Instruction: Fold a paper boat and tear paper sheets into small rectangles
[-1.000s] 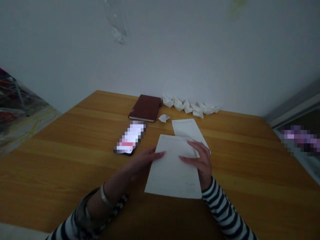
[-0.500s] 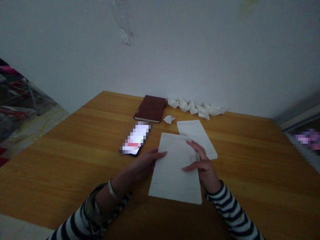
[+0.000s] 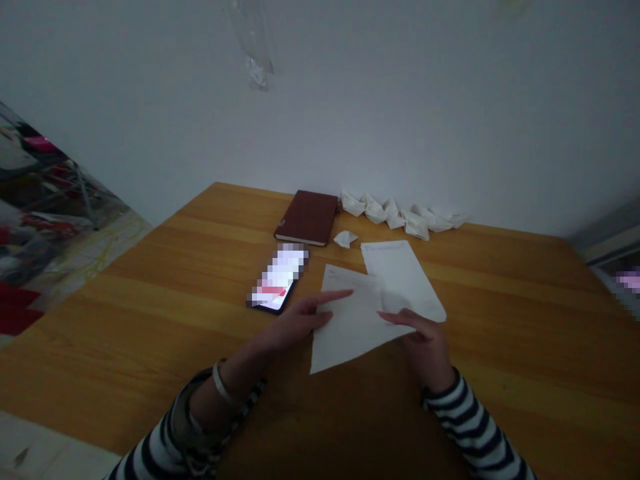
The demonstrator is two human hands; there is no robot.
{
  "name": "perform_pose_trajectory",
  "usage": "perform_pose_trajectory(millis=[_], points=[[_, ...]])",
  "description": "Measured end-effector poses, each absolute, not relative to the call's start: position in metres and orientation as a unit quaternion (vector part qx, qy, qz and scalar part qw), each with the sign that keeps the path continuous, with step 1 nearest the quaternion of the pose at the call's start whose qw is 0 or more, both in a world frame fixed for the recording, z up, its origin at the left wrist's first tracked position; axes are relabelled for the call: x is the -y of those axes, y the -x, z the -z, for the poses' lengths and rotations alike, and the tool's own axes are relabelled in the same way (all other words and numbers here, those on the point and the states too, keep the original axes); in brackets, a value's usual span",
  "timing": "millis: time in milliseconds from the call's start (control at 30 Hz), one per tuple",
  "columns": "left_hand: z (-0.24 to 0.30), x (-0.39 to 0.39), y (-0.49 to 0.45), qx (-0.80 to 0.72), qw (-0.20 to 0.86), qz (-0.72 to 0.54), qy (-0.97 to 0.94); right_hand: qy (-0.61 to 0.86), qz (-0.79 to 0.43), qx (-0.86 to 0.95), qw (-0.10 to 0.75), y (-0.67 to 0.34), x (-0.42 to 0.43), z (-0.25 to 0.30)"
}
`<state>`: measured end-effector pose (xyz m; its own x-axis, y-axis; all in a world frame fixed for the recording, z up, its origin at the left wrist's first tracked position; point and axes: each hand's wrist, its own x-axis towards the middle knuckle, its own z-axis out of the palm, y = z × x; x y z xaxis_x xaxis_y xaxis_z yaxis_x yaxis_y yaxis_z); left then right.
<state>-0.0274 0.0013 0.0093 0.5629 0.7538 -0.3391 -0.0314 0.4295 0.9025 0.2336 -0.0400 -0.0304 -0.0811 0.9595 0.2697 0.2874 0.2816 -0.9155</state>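
A sheet of white paper (image 3: 350, 320) is held in front of me above the table, its near edge slanting up to the right. My right hand (image 3: 425, 343) pinches it at the right, thumb on top and the other fingers underneath, mostly hidden. At the sheet's left edge is my left hand (image 3: 295, 323), with two digits lying across the top face; its other fingers are hidden. A second white sheet (image 3: 407, 280) lies on the table just behind, partly covered by the held one.
On the wooden table (image 3: 190, 267) a lit phone (image 3: 277, 280) lies left of the sheets. Behind it is a brown notebook (image 3: 307, 217). Several folded paper boats (image 3: 393, 213) line the wall (image 3: 400, 100), with a small folded paper piece (image 3: 345, 239) nearer.
The held sheet has turned and its near edge has lifted, now slanting. My left fingers have moved further onto its face. The right hand has shifted to its near right edge.
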Motion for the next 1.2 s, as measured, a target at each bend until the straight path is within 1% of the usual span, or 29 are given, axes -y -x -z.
perform_pose_trajectory(millis=[67, 133, 200, 267, 367, 467, 567, 633, 733, 800, 967, 1033, 1133, 1200], points=[[-0.011, 0.0, 0.027, -0.384, 0.731, -0.224, -0.518, 0.499, -0.45, 0.592, 0.445, -0.233, 0.039, 0.034], [-0.013, 0.002, 0.025, -0.391, 0.701, -0.229, -0.55, 0.513, -0.487, 0.538, 0.458, -0.231, 0.039, 0.038], [-0.014, 0.005, 0.023, -0.389, 0.675, -0.263, -0.57, 0.529, -0.478, 0.484, 0.507, -0.229, 0.04, 0.04], [-0.013, 0.007, 0.021, -0.346, 0.655, -0.294, -0.603, 0.54, -0.458, 0.442, 0.551, -0.227, 0.041, 0.04], [-0.009, 0.01, 0.021, -0.272, 0.595, -0.287, -0.7, 0.52, -0.468, 0.438, 0.565, -0.223, 0.043, 0.038], [-0.008, 0.011, 0.022, -0.23, 0.537, -0.235, -0.777, 0.481, -0.499, 0.444, 0.567, -0.222, 0.041, 0.035], [-0.008, 0.014, 0.024, -0.216, 0.557, -0.207, -0.775, 0.463, -0.529, 0.392, 0.593, -0.226, 0.036, 0.03], [-0.008, 0.016, 0.025, -0.242, 0.573, -0.239, -0.746, 0.45, -0.543, 0.381, 0.598, -0.23, 0.033, 0.026], [-0.005, 0.014, 0.024, -0.291, 0.62, -0.326, -0.651, 0.404, -0.549, 0.467, 0.563, -0.234, 0.032, 0.018], [-0.003, 0.01, 0.024, -0.301, 0.66, -0.357, -0.589, 0.382, -0.536, 0.529, 0.535, -0.235, 0.032, 0.016], [-0.002, 0.004, 0.026, -0.273, 0.715, -0.338, -0.547, 0.415, -0.516, 0.56, 0.498, -0.231, 0.036, 0.021], [-0.004, 0.006, 0.024, -0.278, 0.705, -0.311, -0.574, 0.444, -0.501, 0.533, 0.516, -0.228, 0.038, 0.025], [-0.005, 0.013, 0.015, -0.31, 0.65, -0.304, -0.623, 0.52, -0.455, 0.466, 0.552, -0.22, 0.043, 0.029], [-0.004, 0.017, 0.007, -0.366, 0.65, -0.326, -0.581, 0.557, -0.436, 0.448, 0.547, -0.215, 0.046, 0.029]])
